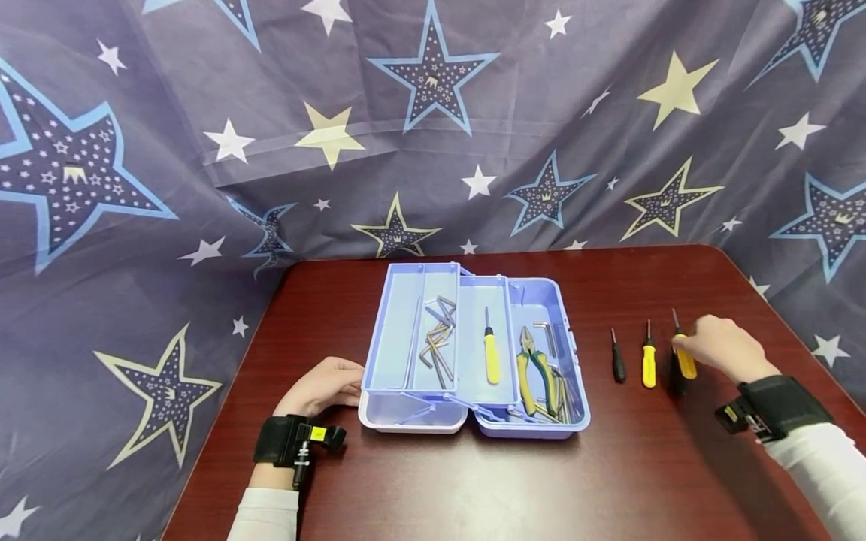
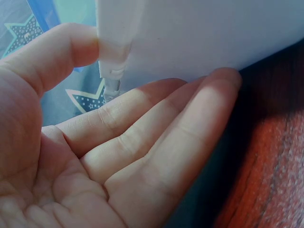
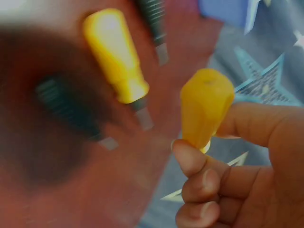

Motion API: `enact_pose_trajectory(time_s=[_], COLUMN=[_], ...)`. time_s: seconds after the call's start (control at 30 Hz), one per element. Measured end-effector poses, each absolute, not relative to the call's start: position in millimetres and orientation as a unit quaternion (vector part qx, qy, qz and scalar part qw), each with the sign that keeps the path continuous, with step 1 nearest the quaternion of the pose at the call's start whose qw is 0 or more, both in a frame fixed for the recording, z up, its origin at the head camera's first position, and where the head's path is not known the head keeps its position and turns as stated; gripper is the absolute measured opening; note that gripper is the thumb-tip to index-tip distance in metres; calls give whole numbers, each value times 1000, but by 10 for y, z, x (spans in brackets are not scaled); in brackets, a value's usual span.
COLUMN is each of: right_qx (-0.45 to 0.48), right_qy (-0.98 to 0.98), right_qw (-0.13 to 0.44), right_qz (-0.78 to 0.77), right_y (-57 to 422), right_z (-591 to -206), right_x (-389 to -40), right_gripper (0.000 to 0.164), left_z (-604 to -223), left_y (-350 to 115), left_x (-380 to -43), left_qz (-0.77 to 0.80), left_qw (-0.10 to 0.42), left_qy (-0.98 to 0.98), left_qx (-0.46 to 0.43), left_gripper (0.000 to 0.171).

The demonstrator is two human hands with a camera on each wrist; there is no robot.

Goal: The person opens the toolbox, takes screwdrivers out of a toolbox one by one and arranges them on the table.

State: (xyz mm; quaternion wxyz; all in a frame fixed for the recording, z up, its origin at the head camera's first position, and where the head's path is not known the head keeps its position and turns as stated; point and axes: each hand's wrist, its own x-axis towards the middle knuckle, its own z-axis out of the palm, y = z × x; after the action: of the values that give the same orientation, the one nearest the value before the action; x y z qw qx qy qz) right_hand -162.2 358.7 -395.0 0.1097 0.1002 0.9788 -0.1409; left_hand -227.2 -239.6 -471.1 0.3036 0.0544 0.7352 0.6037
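Note:
My right hand (image 1: 727,346) pinches a yellow-handled screwdriver (image 3: 206,107) between thumb and fingers, at the right of the table. Next to it lie a black screwdriver (image 3: 71,109), partly in shadow, another yellow-handled screwdriver (image 1: 649,366) and a further black screwdriver (image 1: 619,364). At the left end of an open lilac toolbox (image 1: 414,427), my left hand (image 1: 323,387) touches the pale lid with its thumb and nearly straight fingers. Hex keys (image 1: 440,342) sit in the toolbox's left tray, and a yellow screwdriver (image 1: 491,357) lies in its middle tray.
Pliers (image 1: 536,376) with green and yellow handles lie in the toolbox's deep right part, among more hex keys (image 1: 564,394). The toolbox stands on a dark red wooden table (image 1: 406,488). A star-patterned cloth (image 1: 271,150) hangs behind and beside the table.

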Motion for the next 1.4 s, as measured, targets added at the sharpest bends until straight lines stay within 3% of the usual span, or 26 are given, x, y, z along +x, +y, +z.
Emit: enact_pose_trajectory(time_s=[0.33, 0.63, 0.83, 1.0, 1.4], right_qx=[129, 132, 151, 119, -2], right_qy=[968, 968, 969, 978, 993], right_qw=[139, 142, 141, 114, 28], right_qz=[-162, -157, -139, -130, -119], right_y=[3860, 3870, 3821, 3627, 2600], right_z=[-4362, -4344, -4182, -3922, -3362], right_x=[-1433, -1434, -1468, -1569, -1916], right_gripper=[34, 38, 47, 45, 47], left_z=[-4716, -4704, -4699, -4705, -4721], left_y=[-2398, -2385, -2384, -2389, -2392], left_x=[-2279, -2293, -2290, -2279, -2283], left_qz=[607, 615, 613, 610, 606], left_qw=[305, 308, 304, 302, 296], left_qy=[732, 725, 728, 731, 737], left_qx=[54, 52, 48, 46, 48], left_gripper=[33, 28, 28, 29, 31])
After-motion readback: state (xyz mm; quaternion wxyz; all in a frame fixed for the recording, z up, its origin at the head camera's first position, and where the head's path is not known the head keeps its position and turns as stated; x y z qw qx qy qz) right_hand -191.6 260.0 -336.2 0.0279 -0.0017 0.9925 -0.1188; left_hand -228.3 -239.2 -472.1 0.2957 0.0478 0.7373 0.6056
